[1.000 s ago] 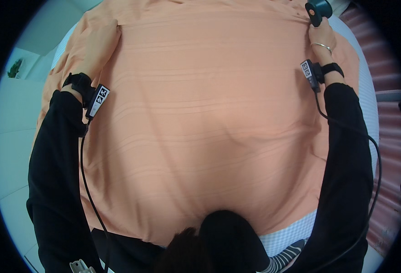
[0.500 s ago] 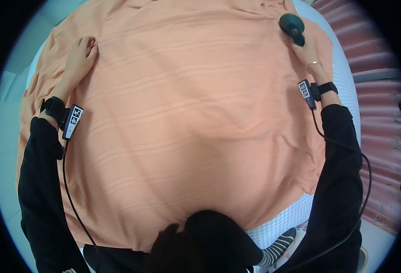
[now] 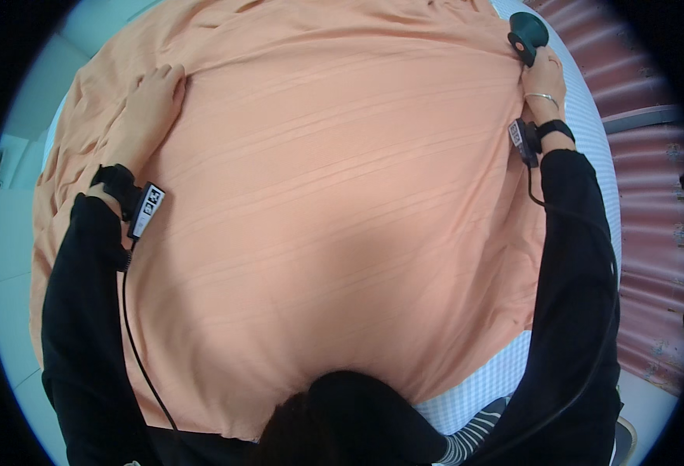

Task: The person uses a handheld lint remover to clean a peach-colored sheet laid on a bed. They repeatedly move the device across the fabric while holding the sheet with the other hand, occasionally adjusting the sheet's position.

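Observation:
A peach-orange cloth (image 3: pixel 319 179) with faint stripes covers most of the surface before me. At the far left, my left hand (image 3: pixel 156 105) rests on it with curled fingers closed on the fabric. Taut folds run from there across to the far right. My right hand (image 3: pixel 544 81) grips a dark green handheld device (image 3: pixel 528 37) with a round, flared head and a short handle. It is held at the cloth's far right edge, where folds draw together beside my fingers. Whether these fingers also pinch the cloth is hidden.
Blue-and-white checked bedding (image 3: pixel 478 380) shows under the cloth at the near right. Pink corrugated panelling (image 3: pixel 645 179) runs along the right side. My knee and a striped sock (image 3: pixel 474 439) are at the near edge. Cables (image 3: pixel 128 326) trail from the wrist-strapped devices along both arms.
My right hand and the green device have moved right and slightly away, and the device has turned. The cloth is pulled tighter, its stripes now slanting. My left hand has shifted slightly right.

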Demonstrator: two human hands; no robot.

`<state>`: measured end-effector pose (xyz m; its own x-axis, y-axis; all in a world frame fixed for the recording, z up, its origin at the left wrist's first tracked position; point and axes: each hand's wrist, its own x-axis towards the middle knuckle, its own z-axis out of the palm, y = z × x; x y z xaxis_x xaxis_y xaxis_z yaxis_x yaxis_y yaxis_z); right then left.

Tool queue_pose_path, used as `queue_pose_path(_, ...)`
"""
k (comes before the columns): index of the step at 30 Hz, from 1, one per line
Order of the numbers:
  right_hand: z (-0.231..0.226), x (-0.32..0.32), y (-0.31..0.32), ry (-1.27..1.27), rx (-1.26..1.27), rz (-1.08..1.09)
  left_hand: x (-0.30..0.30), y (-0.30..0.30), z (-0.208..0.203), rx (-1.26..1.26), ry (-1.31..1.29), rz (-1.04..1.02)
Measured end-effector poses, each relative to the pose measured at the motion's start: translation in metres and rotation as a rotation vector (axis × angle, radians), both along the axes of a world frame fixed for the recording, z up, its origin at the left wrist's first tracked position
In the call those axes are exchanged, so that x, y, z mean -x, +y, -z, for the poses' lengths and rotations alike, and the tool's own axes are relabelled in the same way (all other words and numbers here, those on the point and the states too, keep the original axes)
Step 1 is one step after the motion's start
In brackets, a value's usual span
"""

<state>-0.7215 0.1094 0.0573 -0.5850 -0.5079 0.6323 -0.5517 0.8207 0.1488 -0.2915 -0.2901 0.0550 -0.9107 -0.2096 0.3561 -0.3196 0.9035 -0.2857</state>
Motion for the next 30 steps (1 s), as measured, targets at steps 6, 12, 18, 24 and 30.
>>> queue_pose_path(6, -0.006, -0.019, 0.005, -0.264, 0.028, 0.010, 0.009, 0.012, 0.010, 0.032, 0.131, -0.181)
queue_pose_path(12, -0.049, -0.127, 0.045, -0.394, 0.579, -0.105, 0.012, 0.010, -0.005, -0.308, 0.059, -0.231)
queue_pose_path(18, -0.025, -0.225, 0.114, -0.631, 0.412, -0.162, 0.072, 0.073, -0.024, -0.495, 0.074, 0.370)
queue_pose_path(24, 0.053, -0.223, 0.157, -0.355, 0.239, 0.191, 0.136, 0.166, 0.025, -0.494, -0.256, 0.703)
queue_pose_path(30, 0.045, -0.183, 0.207, -0.324, 0.231, 0.289, 0.145, 0.105, 0.056, -0.270, -0.247, 0.206)
